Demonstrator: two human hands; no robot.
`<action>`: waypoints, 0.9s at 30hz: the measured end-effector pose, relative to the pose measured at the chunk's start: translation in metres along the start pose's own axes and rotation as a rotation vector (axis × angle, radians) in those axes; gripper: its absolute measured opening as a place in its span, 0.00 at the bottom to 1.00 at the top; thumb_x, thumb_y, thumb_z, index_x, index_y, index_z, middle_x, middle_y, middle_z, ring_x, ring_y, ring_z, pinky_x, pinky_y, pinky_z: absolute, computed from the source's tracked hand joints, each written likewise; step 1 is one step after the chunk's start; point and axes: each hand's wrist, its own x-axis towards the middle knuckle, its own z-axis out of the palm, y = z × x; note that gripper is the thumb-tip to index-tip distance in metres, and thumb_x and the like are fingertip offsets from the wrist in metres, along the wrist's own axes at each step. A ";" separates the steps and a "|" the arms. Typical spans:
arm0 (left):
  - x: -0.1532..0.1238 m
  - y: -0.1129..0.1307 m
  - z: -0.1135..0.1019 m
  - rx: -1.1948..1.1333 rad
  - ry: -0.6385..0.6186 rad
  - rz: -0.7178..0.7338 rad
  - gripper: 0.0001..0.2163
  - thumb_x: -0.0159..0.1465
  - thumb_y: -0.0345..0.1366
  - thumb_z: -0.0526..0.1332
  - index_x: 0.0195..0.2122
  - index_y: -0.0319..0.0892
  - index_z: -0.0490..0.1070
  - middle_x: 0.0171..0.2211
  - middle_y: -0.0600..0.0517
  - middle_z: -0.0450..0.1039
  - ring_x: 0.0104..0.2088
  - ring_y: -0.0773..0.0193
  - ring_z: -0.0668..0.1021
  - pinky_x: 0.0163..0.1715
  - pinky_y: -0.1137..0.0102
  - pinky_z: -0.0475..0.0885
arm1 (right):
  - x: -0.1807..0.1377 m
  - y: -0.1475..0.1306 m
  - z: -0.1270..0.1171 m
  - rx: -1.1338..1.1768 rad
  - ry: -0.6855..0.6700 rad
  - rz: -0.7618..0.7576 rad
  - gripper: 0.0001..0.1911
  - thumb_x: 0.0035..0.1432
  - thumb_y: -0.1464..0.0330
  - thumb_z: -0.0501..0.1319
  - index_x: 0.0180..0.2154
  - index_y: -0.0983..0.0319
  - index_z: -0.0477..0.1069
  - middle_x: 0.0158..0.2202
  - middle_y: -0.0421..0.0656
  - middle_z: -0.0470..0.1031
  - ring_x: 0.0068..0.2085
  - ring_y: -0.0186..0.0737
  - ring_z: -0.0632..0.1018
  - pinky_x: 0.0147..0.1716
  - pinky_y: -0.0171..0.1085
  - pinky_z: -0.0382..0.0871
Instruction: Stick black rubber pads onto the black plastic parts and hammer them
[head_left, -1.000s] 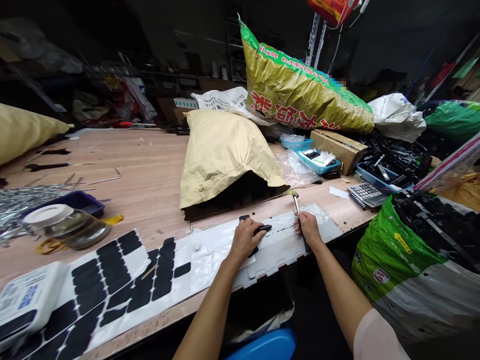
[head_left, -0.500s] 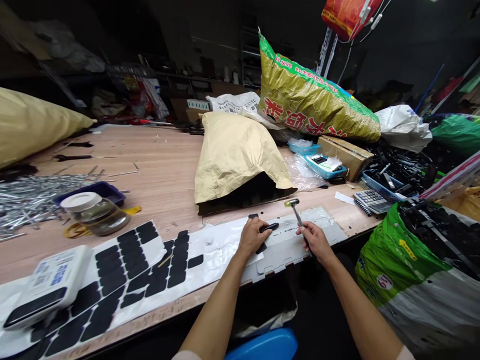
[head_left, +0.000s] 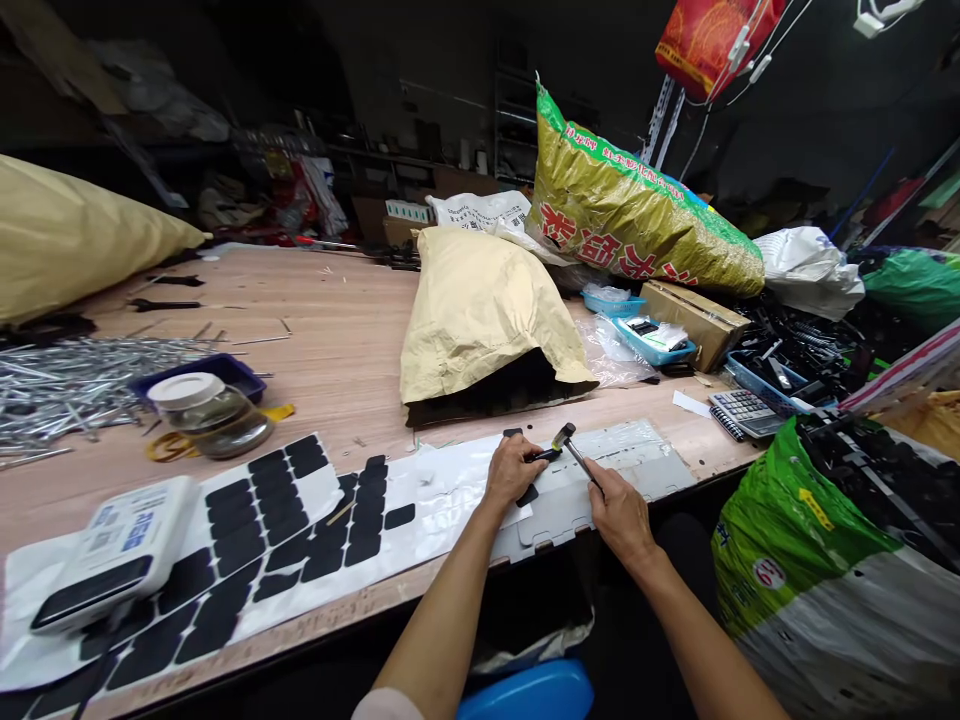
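Observation:
My right hand [head_left: 619,508] is closed around the handle of a small hammer [head_left: 583,463]. The hammer's head is at the tip of a short black part [head_left: 545,455], though I cannot tell whether they touch. My left hand [head_left: 514,468] pinches that black part above a grey-white board [head_left: 615,470] at the table's front edge. Just left of the board, white backing sheets [head_left: 442,490] carry rows of black rounded pads [head_left: 365,520]. What the black part is exactly cannot be made out.
A tan paper sack [head_left: 487,310] lies beyond my hands. A white scale [head_left: 112,555], a lidded jar [head_left: 214,415] and a heap of metal rods [head_left: 82,390] are on the left. To the right are a calculator [head_left: 742,410] and a green sack [head_left: 780,520] of black parts.
The hammer has swung left and down, from raised over the board to the black part's tip. My left hand keeps its hold. The whole view has shifted slightly.

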 end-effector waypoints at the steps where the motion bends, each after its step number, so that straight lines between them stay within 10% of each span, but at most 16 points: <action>1: 0.000 0.000 0.000 -0.004 0.000 -0.003 0.06 0.56 0.33 0.67 0.35 0.45 0.82 0.34 0.51 0.74 0.40 0.59 0.73 0.42 0.66 0.68 | 0.000 0.001 0.000 -0.012 -0.013 0.012 0.26 0.61 0.72 0.55 0.60 0.52 0.72 0.47 0.46 0.79 0.48 0.48 0.80 0.47 0.41 0.74; 10: 0.002 0.002 -0.002 -0.018 -0.043 -0.071 0.06 0.55 0.33 0.68 0.34 0.43 0.81 0.34 0.51 0.74 0.40 0.60 0.73 0.42 0.67 0.68 | -0.004 -0.005 0.007 0.110 -0.021 -0.047 0.25 0.62 0.69 0.55 0.59 0.57 0.72 0.53 0.47 0.78 0.53 0.49 0.78 0.54 0.44 0.72; 18: 0.000 0.004 -0.003 -0.013 -0.048 -0.074 0.05 0.54 0.32 0.69 0.32 0.43 0.79 0.34 0.52 0.73 0.41 0.60 0.73 0.41 0.68 0.67 | 0.043 0.017 0.006 0.304 0.032 0.200 0.22 0.56 0.60 0.58 0.49 0.60 0.79 0.45 0.47 0.82 0.46 0.50 0.81 0.49 0.45 0.74; 27: 0.001 0.011 -0.009 0.013 -0.058 -0.066 0.03 0.55 0.32 0.67 0.30 0.43 0.74 0.32 0.53 0.71 0.39 0.60 0.71 0.40 0.67 0.66 | 0.094 0.059 0.014 0.831 -0.006 0.546 0.16 0.48 0.57 0.62 0.32 0.62 0.72 0.22 0.36 0.71 0.16 0.29 0.65 0.11 0.30 0.57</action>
